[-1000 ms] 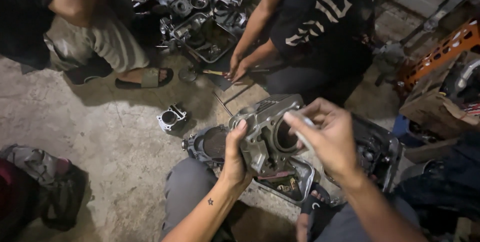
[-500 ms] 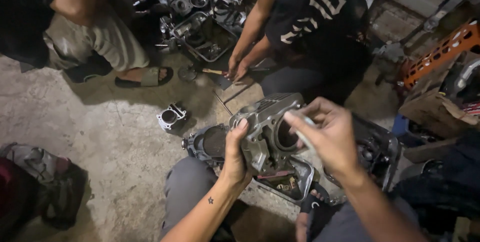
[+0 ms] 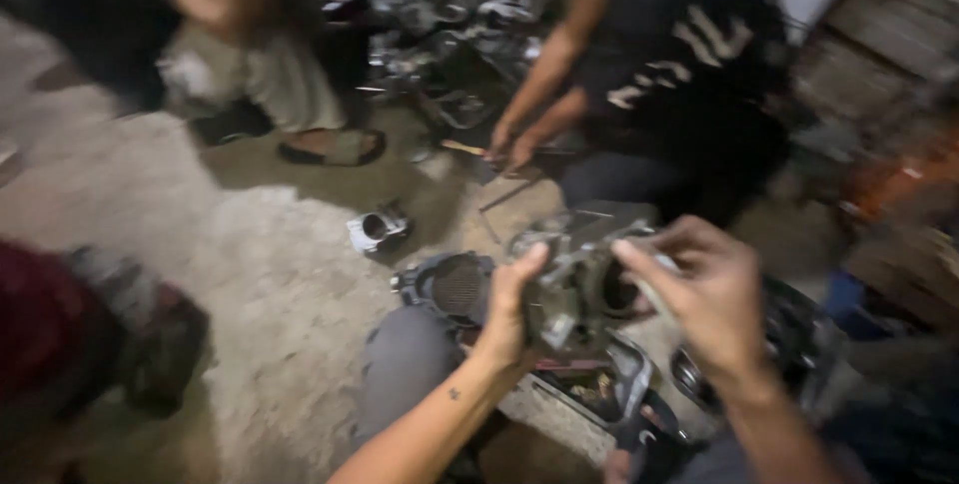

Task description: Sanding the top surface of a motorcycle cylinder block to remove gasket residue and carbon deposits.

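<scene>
Fingers of left hand (image 3: 511, 306) grip metal engine part (image 3: 577, 279); right hand (image 3: 704, 299) pinches its top.

There is one view only, from the person's head. It looks down and a little forward, close to the left hand (image 3: 509, 309) and right hand (image 3: 714, 299), and the concrete floor (image 3: 250, 274) lies further below. The picture is blurred.
</scene>
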